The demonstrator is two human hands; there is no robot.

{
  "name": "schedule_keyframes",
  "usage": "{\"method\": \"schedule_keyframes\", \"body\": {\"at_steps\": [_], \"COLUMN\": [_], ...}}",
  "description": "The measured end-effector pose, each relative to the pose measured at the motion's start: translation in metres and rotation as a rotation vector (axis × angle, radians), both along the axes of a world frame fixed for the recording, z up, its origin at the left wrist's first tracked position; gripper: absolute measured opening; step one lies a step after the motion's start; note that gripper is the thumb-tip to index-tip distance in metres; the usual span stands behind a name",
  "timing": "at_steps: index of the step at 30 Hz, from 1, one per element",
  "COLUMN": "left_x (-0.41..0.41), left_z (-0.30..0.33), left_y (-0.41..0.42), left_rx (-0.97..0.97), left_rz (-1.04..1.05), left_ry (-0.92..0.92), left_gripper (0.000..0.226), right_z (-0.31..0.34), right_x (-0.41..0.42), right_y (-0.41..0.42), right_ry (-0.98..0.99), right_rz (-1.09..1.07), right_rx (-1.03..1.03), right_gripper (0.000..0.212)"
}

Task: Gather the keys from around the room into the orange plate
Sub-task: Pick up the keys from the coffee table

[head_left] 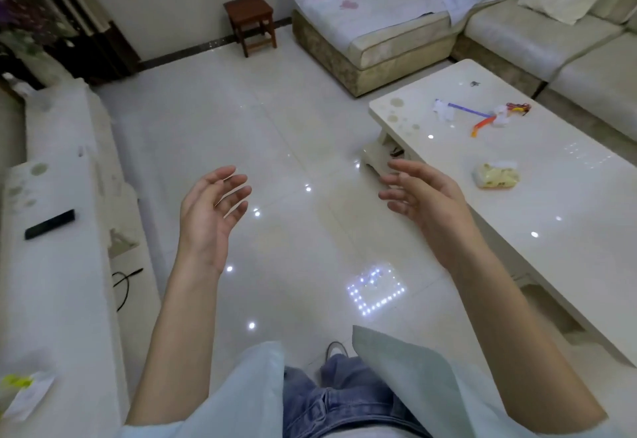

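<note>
My left hand (212,212) and my right hand (425,196) hover over the glossy floor, palms facing each other, fingers apart, both holding nothing. A small dark bunch that looks like keys (475,83) lies on the far part of the white coffee table (551,203), well beyond my right hand. No orange plate is in view.
On the coffee table lie a yellow tissue pack (496,175), crumpled paper and a purple and orange toy (482,117). A white cabinet (58,265) on the left bears a black remote (50,224). A wooden stool (251,22) stands by the far wall next to a cream sofa (396,41).
</note>
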State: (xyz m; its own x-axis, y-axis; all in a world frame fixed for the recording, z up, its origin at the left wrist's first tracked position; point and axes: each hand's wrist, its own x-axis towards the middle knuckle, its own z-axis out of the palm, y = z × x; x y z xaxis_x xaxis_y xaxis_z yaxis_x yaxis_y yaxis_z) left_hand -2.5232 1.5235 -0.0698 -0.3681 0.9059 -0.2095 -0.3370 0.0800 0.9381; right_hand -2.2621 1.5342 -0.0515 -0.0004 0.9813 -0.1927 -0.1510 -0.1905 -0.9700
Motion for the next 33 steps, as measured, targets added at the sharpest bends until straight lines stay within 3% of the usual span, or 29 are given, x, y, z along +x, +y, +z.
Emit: {"method": "schedule_keyframes", "body": {"at_steps": [14,23,33], "left_x": [0.020,-0.021,-0.077], "left_z": [-0.017,-0.008,-0.017], "left_y": [0.194,0.375,0.514], "left_rx": [-0.070,-0.058,-0.101], "left_rz": [-0.144,-0.213,-0.195], "left_ry": [0.036,0.005,0.012], "left_gripper": [0.023,0.021,0.022], "right_z": [-0.020,-0.019,-0.018], "right_x": [0.015,-0.032,-0.063], "right_y": [0.150,0.322,0.467], "right_ry": [-0.005,0.000,0.004], "right_rz": [-0.220,-0.266,-0.338], "right_rx": [-0.078,-0.070,-0.080], "right_gripper": [0.020,0.021,0.022]}}
